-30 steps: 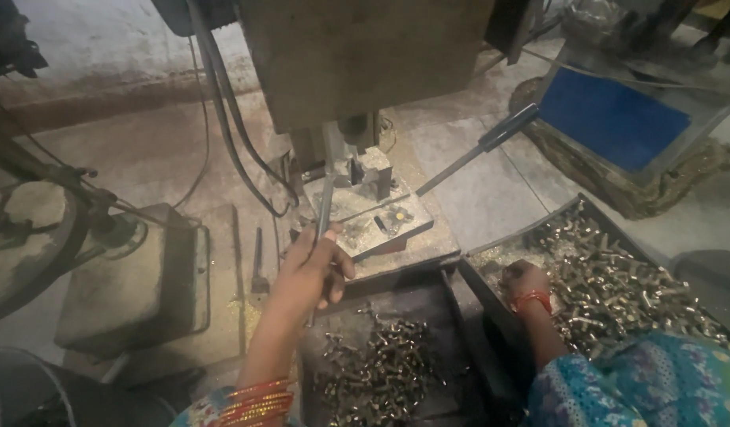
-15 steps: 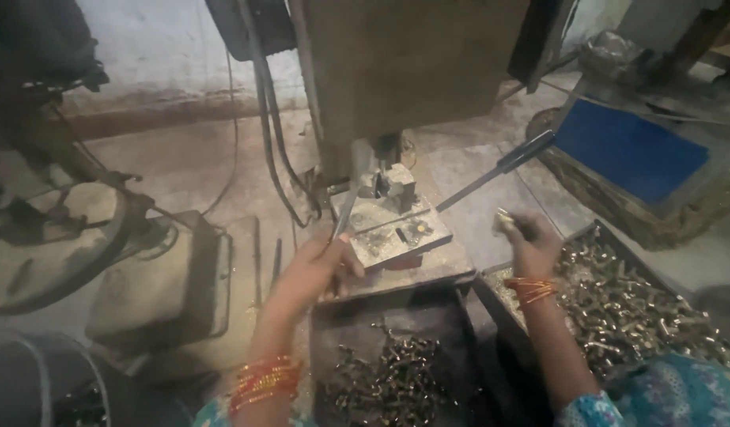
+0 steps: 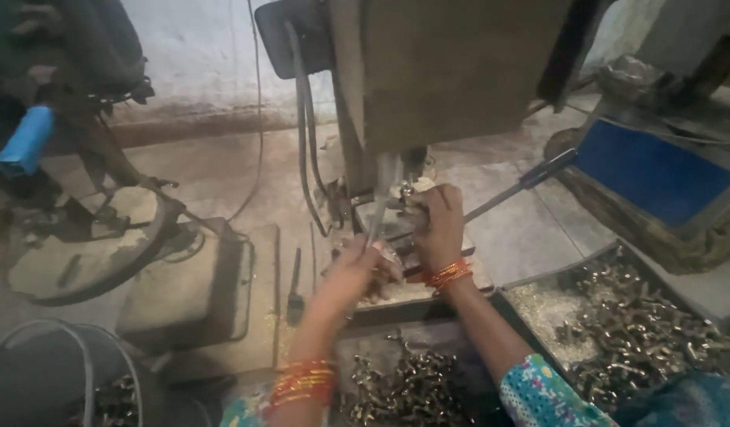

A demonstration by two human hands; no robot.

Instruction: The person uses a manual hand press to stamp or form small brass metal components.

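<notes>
My left hand (image 3: 355, 273) grips a thin metal rod (image 3: 376, 223) that points up toward the machine's fixture. My right hand (image 3: 438, 223) reaches over the fixture plate (image 3: 389, 294) under the press head (image 3: 452, 71); its fingers are pinched at the jig, holding a small metal part that is mostly hidden. Orange bangles sit on both wrists. A lever with a dark handle (image 3: 531, 180) slants up to the right behind my right hand.
A tray of small metal parts (image 3: 642, 332) lies at the right. Another tray of finished pieces (image 3: 412, 387) sits below the fixture. A blue-topped box (image 3: 654, 170) stands at the far right. A flat slab (image 3: 195, 289) and a round wheel (image 3: 88, 245) lie at the left.
My right hand rose from the parts tray at the right and moved left to the fixture under the press head. My left hand stayed by the rod.
</notes>
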